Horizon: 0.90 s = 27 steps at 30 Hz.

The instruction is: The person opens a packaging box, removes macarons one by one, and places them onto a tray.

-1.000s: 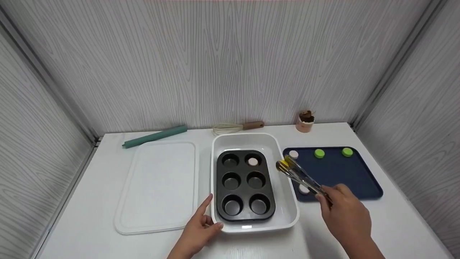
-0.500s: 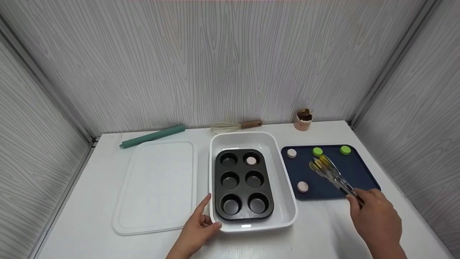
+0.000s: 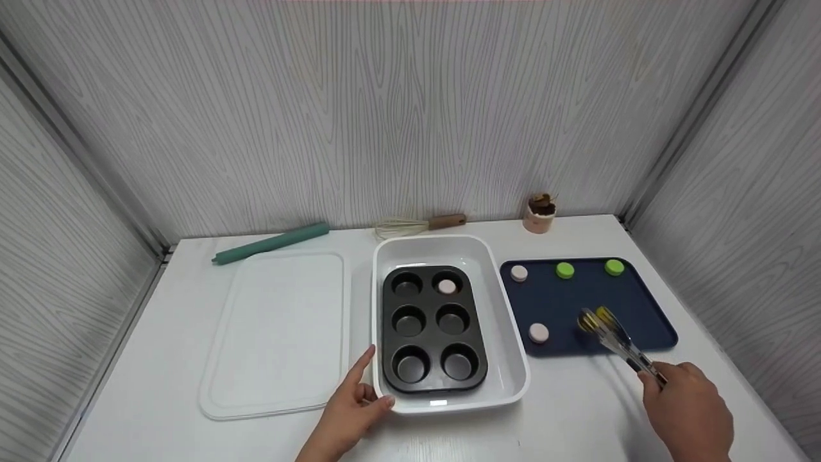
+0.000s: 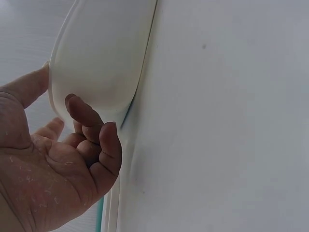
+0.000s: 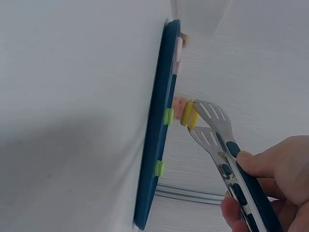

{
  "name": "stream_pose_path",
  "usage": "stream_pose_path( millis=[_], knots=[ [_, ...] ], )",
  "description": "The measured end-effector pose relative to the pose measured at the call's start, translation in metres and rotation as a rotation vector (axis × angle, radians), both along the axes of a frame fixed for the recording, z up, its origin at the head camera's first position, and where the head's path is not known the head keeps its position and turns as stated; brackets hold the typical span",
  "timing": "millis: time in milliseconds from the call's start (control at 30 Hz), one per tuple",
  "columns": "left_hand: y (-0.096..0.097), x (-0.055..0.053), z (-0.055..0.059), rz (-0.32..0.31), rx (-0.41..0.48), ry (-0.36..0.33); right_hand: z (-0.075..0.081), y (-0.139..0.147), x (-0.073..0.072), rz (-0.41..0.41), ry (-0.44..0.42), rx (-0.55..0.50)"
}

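Observation:
My right hand [image 3: 689, 407] grips metal tongs [image 5: 239, 174] with dark blue handle pads. Between their slotted tips is a yellow macaron [image 5: 189, 113], which overlaps the near right part of the dark blue tray [image 3: 571, 305] in the head view. On that tray sit two green macarons [image 3: 565, 270] and two pale pink ones [image 3: 539, 333]. My left hand [image 3: 349, 404] holds the near left corner of a white tub [image 3: 513, 378], thumb at the front and index finger along the side. Inside stands a black muffin tin [image 3: 434, 343], with a pale pink macaron [image 3: 447, 287] in its far right cup.
Left of the tub lies a flat white board [image 3: 279, 333]. A green rolling pin [image 3: 272, 243], a whisk [image 3: 420, 224] and a small potted plant [image 3: 539, 215] stand or lie along the back wall. Wood-patterned panels [image 3: 385, 115] enclose the table's back and sides.
My right hand has carried the tongs and yellow macaron from beside the tub's right rim rightward and nearer, over the blue tray. The left hand keeps its place at the tub's corner.

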<state>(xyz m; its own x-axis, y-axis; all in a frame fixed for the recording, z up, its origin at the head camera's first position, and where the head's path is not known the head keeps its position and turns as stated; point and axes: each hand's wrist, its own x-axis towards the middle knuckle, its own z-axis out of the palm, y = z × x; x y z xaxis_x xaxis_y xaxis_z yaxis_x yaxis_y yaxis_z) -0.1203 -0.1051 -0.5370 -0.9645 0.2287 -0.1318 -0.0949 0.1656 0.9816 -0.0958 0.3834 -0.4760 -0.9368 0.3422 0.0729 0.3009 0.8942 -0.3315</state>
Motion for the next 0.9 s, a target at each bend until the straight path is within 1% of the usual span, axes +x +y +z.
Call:
stream_pose_path(
  millis=[167, 367, 533, 667, 800, 900],
  knots=[
    [0.0, 0.0, 0.0, 0.001, 0.008, -0.003, -0.006, 0.007, 0.0, 0.0, -0.09, -0.026],
    [0.0, 0.0, 0.0, 0.004, -0.005, -0.014, -0.011, 0.01, -0.002, -0.001, -0.111, -0.028],
    [0.0, 0.0, 0.0, 0.006, -0.023, -0.001, -0.013, 0.011, -0.003, -0.008, -0.11, -0.019],
    [0.0, 0.0, 0.0, 0.003, -0.018, 0.001, -0.014, 0.011, -0.002, -0.019, -0.074, -0.024],
    [0.0, 0.0, 0.0, -0.002, -0.008, 0.006, -0.014, 0.008, 0.001, -0.069, 0.028, -0.036],
    [0.0, 0.0, -0.001, -0.001, -0.006, 0.015, -0.012, 0.005, 0.001, -0.102, 0.082, -0.038]
  ],
)
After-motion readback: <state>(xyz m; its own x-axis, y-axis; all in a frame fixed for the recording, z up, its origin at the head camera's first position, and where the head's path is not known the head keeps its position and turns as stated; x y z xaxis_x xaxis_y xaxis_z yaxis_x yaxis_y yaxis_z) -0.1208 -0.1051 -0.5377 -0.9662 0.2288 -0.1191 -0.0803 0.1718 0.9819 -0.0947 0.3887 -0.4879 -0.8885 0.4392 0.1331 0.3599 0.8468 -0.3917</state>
